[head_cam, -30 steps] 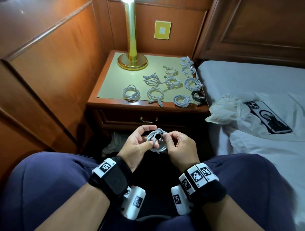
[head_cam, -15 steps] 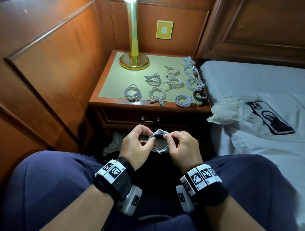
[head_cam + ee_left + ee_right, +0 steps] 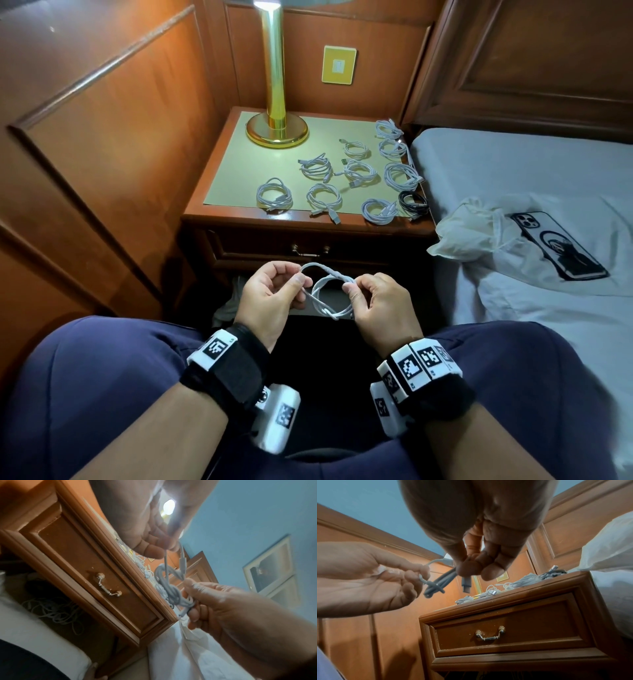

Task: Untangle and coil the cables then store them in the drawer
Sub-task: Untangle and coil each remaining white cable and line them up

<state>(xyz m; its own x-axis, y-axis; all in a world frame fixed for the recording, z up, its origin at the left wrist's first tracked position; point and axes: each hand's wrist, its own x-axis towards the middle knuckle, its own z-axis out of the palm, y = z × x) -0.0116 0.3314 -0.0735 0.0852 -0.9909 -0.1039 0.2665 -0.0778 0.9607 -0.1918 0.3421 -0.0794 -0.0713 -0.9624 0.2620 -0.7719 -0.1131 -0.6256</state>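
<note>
Hands meet over the lap, in front of the nightstand: the left hand (image 3: 272, 301) pinches a free end of the white cable (image 3: 329, 294) between thumb and forefinger, while the right hand (image 3: 380, 305) pinches the coiled part of the same cable, so each grip is narrow and holding that cable. The cable hangs between the two hands as a small loop, with one strand arching over the top from left to right; in the right wrist view a plug end (image 3: 466, 584) hangs down below the right fingertips (image 3: 468, 568). Beyond the hands stands the nightstand (image 3: 219, 219), its worktop carrying the coiled white cables (image 3: 323, 198) in loose rows, with one black cable (image 3: 414, 202) at the near right corner. A brass lamp (image 3: 275, 102) stands at the far left of that worktop. The drawer (image 3: 308, 251) below is closed, its metal handle (image 3: 489, 633) hanging flat against the front. In the left wrist view a loose tangle of pale cable (image 3: 54, 609) lies in the dark space under the nightstand. On the bed (image 3: 513, 164) to the right lie a crumpled white plastic bag (image 3: 469, 229) and, just beside it, a phone (image 3: 558, 245) face down.
</note>
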